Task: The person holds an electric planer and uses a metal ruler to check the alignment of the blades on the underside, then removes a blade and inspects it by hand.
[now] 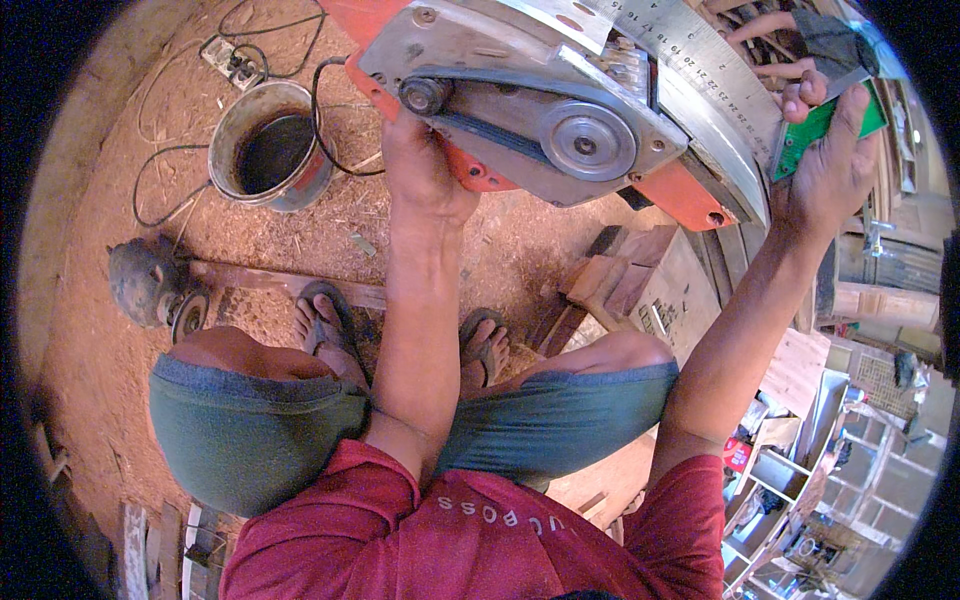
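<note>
Bucket (pixel 226 152), dark contents (pixel 275 153), orange planer (pixel 500 70)

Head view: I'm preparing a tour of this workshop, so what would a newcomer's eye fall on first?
Probably the big orange-and-grey machine at top centre, its round pulley exposed and the left hand at its lower edge. Next, at upper right, the right hand grips a bright green piece beside a steel ruler. A dark-bottomed bucket stands at upper left.

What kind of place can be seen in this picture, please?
Probably a woodworking workshop: there is an orange-and-grey power tool with a belt drive, some wooden blocks, and a floor strewn with what looks like sawdust.
</note>
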Motion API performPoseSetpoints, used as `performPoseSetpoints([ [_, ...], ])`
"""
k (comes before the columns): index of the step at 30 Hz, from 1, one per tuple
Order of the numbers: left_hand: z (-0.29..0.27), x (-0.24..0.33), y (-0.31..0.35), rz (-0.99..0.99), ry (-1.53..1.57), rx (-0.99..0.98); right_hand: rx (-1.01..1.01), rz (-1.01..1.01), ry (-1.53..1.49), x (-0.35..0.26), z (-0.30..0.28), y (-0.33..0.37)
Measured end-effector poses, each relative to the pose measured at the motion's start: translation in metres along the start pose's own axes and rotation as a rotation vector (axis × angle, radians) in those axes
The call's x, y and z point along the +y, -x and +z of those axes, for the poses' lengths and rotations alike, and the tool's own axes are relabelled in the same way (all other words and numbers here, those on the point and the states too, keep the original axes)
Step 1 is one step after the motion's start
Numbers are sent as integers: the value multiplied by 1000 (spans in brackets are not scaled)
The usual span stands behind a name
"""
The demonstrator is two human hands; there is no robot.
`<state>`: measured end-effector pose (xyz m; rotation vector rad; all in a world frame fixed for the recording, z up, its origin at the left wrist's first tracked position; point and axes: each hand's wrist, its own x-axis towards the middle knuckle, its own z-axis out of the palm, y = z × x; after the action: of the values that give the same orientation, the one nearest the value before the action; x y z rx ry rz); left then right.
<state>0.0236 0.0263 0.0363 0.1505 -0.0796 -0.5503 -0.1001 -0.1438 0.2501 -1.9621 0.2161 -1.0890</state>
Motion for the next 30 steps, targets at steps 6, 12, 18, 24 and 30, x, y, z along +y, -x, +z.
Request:
performPoseSetpoints([
  [6,-1,0,0,-25,18,11,38,-7,-58,6,-5,-2],
  [12,3,-1,0,1,20,35,108,-11,-52,-10,2,2],
  [18,-4,-3,-3,17,-20,26,-51,10,-132,-44,10,12],
  [24,-9,-4,-3,5,-50,58,-34,13,-142,-49,19,16],
  [30,-10,-4,-4,19,-43,52,-56,34,-168,-47,18,16],
])
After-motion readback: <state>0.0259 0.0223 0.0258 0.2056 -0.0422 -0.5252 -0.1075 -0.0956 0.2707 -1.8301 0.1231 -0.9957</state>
